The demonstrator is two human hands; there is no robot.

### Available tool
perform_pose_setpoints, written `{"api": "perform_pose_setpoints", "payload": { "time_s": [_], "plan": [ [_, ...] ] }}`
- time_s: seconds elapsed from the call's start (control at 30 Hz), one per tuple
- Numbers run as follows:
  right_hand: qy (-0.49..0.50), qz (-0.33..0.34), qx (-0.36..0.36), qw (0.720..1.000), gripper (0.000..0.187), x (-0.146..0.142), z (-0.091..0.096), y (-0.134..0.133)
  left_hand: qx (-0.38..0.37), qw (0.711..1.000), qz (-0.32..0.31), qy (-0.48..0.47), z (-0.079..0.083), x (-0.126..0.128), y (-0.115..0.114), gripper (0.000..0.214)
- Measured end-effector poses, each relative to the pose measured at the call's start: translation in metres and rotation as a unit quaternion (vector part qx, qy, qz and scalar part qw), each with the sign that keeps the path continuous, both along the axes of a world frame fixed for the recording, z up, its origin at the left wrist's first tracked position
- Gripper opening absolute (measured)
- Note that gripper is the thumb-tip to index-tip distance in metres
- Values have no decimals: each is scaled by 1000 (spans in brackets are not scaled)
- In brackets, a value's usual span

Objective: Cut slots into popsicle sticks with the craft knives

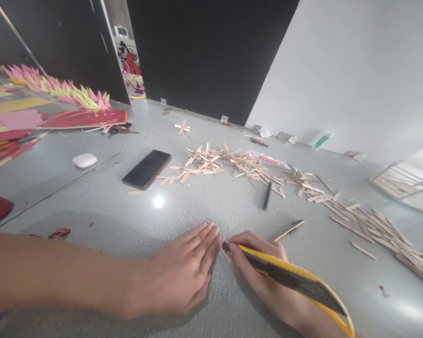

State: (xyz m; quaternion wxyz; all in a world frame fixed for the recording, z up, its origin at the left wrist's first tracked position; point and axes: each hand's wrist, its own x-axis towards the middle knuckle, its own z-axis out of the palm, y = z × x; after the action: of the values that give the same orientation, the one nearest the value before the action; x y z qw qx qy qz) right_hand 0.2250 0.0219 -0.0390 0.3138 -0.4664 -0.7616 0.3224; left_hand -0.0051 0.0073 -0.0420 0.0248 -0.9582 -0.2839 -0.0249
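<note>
In the head view my right hand [268, 291] is closed around a yellow and black utility knife [296, 279], its front end pointing left and down at the grey table [134, 277]. Just under the knife's tip shows the end of a thin wooden stick [226, 253], mostly hidden by my fingers. My left hand [183, 270] lies flat on the table, fingers stretched out and close together, the fingertips right beside the knife's tip. Past my right hand lie a gold and black pen-like stick [289, 230] and a black pen [267, 195].
Cut wooden stick pieces [206, 159] are heaped beyond my hands, and longer sticks [377, 230] spread to the right. A phone [147, 169], a white case [85, 160] and red scissors [59, 233] lie left. Pink and yellow paper spikes [63, 89] stand far left; a wire rack [409, 180] is right.
</note>
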Motion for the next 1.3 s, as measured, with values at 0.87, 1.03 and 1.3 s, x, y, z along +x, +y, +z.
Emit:
{"api": "perform_pose_setpoints", "payload": {
  "time_s": [0.87, 1.03, 1.3],
  "plan": [
    [9, 72, -22, 997, 34, 2, -9, 5, 93, 996, -8, 15, 0, 5, -1, 58],
    [9, 78, -23, 997, 36, 2, -10, 5, 126, 992, -2, 21, -2, 7, -3, 60],
    [3, 90, -17, 996, 38, 2, -8, 7, 131, 991, 2, 29, -2, 8, -2, 60]
  ]
}}
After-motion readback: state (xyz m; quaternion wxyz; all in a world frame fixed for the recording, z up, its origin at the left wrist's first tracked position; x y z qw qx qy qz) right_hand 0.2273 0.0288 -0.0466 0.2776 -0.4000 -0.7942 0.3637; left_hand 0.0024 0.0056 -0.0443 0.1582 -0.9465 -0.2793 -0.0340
